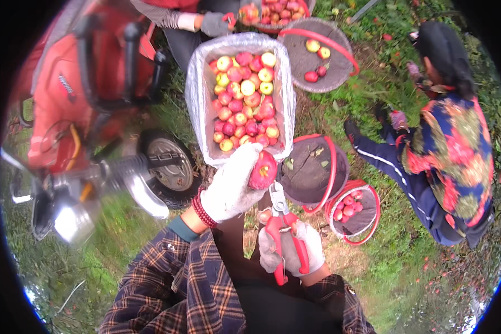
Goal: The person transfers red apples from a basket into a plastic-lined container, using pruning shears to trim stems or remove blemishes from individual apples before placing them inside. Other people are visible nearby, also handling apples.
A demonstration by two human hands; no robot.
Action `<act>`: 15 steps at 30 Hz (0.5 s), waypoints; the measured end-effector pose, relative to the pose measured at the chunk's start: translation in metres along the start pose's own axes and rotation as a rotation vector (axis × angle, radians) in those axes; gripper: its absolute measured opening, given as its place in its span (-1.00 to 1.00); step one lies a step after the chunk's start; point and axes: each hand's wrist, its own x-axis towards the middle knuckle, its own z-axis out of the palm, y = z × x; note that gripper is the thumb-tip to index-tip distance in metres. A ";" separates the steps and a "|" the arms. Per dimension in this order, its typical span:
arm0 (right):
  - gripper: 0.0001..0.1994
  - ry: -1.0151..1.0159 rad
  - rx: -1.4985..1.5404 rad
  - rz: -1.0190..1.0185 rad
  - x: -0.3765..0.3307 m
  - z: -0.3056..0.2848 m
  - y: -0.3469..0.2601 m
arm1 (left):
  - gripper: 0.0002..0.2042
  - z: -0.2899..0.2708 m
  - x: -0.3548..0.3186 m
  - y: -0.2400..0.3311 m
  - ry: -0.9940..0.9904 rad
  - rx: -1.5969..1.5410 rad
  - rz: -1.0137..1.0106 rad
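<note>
Gripping a red apple (pixel 261 176) in the gloved left hand (pixel 231 186), with fingers wrapped round its side, near five o'clock on the plastic-lined crate (pixel 198 106); holding red-handled pruning shears (pixel 279 224) in the gloved right hand (pixel 310 247), at five o'clock from the apple; probably firm, light, smooth-skinned, prone to bruising; best cupped gently around the sides, clear of the shears

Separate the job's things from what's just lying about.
Likely job: round red apple in white-gloved left hand; red-handled metal shears in right hand; rectangular plastic-lined box of apples; dark round bucket.

Likely incidental: red motor vehicle; green leaf in that bucket.
</note>
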 end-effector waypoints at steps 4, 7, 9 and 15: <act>-0.39 -0.004 -0.076 0.067 -0.025 0.041 0.016 | -0.25 -0.036 -0.009 0.055 0.066 0.042 0.142; -0.48 -0.032 -0.076 0.070 -0.040 0.062 0.035 | -0.32 -0.066 -0.021 0.090 0.062 0.091 0.167; -0.43 -0.098 -0.084 0.111 -0.047 0.064 0.043 | -0.33 -0.073 -0.030 0.097 0.135 0.120 0.271; -0.42 -0.144 -0.086 0.161 -0.063 0.064 0.063 | -0.34 -0.087 -0.050 0.117 0.111 0.168 0.335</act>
